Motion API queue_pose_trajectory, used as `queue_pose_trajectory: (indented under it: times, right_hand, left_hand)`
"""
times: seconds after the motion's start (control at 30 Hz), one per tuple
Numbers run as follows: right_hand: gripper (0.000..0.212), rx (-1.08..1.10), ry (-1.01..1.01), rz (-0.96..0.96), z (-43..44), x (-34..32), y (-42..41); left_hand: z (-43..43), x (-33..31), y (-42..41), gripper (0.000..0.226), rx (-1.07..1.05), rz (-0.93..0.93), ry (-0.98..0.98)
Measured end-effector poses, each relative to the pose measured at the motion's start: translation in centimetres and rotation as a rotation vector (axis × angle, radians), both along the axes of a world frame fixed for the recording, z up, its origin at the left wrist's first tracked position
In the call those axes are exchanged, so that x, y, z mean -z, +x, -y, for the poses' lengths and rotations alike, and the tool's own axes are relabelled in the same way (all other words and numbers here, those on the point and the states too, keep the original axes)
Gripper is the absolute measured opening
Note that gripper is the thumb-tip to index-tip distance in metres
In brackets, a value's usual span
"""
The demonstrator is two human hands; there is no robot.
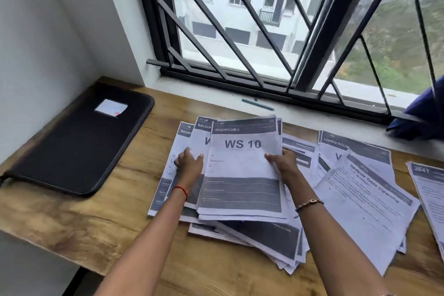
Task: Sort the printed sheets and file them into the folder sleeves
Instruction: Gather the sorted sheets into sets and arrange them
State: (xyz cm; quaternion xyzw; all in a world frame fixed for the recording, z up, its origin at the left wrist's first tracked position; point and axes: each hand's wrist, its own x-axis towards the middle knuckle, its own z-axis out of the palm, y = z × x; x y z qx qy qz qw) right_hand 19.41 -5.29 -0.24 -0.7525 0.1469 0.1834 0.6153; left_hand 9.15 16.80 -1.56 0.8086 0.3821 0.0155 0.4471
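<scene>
Fingers of our right hand (284, 163) pinch the right edge of the top sheet (242, 161), thumb over it, while our left hand (189, 163) lies flat-fingered on the pile (264, 235) just beside the sheet's left edge. Sheet's long axis runs from us toward the window; the closed folder (79, 142) lies well apart to the left, nearer the left hand. Bare desk (144, 163) between them should give us room to carry across; loose sheets (365, 199) crowd the right.

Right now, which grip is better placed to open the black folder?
Likely left. The left grip rests on the loose sheets nearest the closed black folder, while the right grip pinches the WS 10 sheet.
</scene>
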Motion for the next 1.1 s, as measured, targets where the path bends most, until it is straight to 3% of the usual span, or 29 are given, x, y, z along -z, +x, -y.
queue_pose_trajectory:
  times: [0.23, 0.43, 0.73, 0.9, 0.97, 1.1]
  right_hand:
    - [0.033, -0.009, -0.182, 0.062, -3.6, 1.3, -1.2]
    - [0.042, -0.076, -0.373, 0.11, -5.3, 1.1, -1.9]
    - [0.031, -0.009, -0.217, 0.061, -5.4, 1.2, -2.2]
    - [0.039, 0.094, -0.112, 0.044, -4.1, 0.7, -1.4]
    - [0.043, 0.159, -0.053, 0.028, -3.1, 0.3, -1.1]
    - [0.04, 0.302, 0.121, -0.061, -0.2, 0.1, -1.0]
  left_hand:
    - [-3.3, 0.4, 1.5, 0.063, 0.128, -0.112, 0.018]
    - [-4.9, 0.9, 2.1, 0.037, 0.242, -0.072, -0.002]
    - [-4.9, 1.1, 1.7, 0.026, 0.242, 0.059, -0.019]
    - [-4.3, 0.2, 1.6, 0.016, 0.171, 0.254, -0.114]
    - [-4.4, 0.5, 1.3, 0.018, 0.11, 0.282, -0.016]
    - [-5.5, 1.1, 0.6, 0.037, -0.024, 0.068, 0.241]
